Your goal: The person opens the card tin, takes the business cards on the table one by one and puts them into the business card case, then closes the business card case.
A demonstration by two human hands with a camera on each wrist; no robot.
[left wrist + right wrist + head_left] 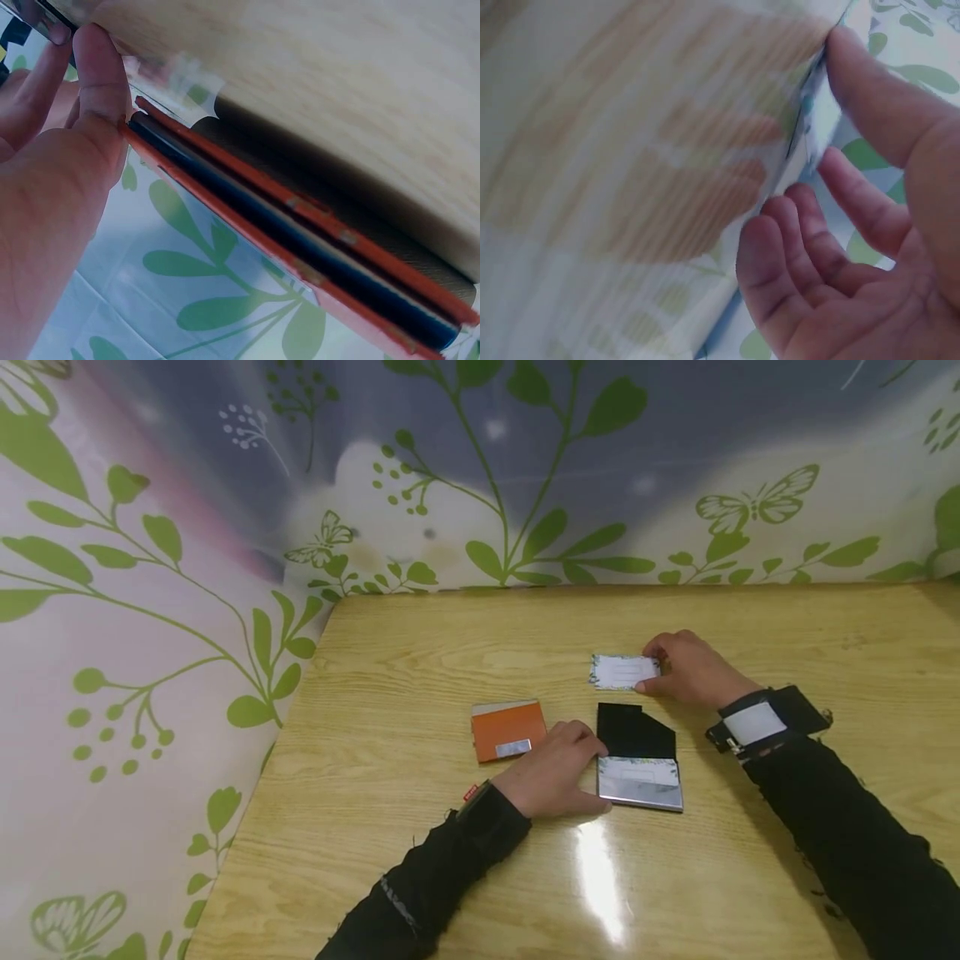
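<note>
My left hand [558, 772] grips the left side of an open business card case [643, 795], thumb at the lower corner and fingertips by the hinge. The case has a shiny silver tray and a black flap [633, 732] folded back away from me. A white card with a leafy border [637, 771] lies in the tray. Beyond the case, my right hand [690, 668] pinches the right end of a similar white card [618, 672] at the table surface. In the right wrist view that card [823, 112] shows edge-on at the thumb and fingertips.
An orange card case [510, 732] with a silver plate lies closed just left of my left hand; its edge [262, 185] fills much of the left wrist view. A wall covering with green leaves [525, 539] borders the wooden table [390, 827] at the back and left.
</note>
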